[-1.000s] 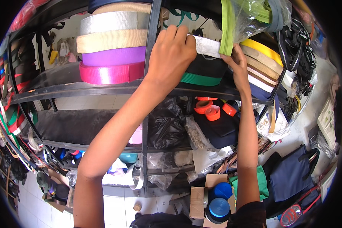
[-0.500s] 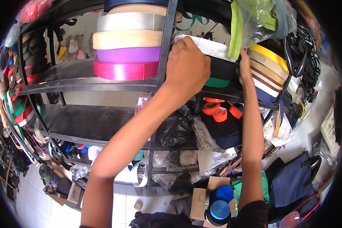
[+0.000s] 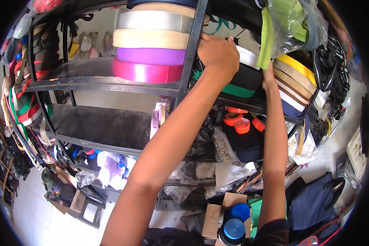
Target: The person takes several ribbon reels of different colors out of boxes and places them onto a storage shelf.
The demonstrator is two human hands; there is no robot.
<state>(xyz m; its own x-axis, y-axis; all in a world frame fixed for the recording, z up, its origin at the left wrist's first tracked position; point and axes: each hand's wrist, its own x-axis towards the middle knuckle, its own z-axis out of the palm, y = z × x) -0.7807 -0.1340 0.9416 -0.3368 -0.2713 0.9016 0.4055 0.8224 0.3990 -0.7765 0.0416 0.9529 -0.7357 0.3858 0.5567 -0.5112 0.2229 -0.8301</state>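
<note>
A roll of white webbing (image 3: pixel 247 56) lies on top of a black roll (image 3: pixel 242 76) and a green roll (image 3: pixel 240 90) on the right-hand shelf. My left hand (image 3: pixel 219 55) is closed over the left end of the white roll, beside the black upright post; its thumb points up and some fingertips are hidden. At the stack's right end is my right hand (image 3: pixel 269 77), between it and another stack of rolls (image 3: pixel 293 80). Most of its fingers are out of sight behind a hanging lime-green zipper strip (image 3: pixel 266 39).
Rolls in pink (image 3: pixel 147 70), purple, beige and silver stand left of the post (image 3: pixel 189 49). Orange rolls (image 3: pixel 242 125) and black plastic bags sit on the shelf below. On the floor is a cardboard box (image 3: pixel 212 221) with blue-topped rolls; a dark bag (image 3: pixel 313 201) lies right.
My left hand has shifted right and slightly down, covering more of the white roll's left part. My right hand has slid a little lower. The whole view has shifted slightly.
</note>
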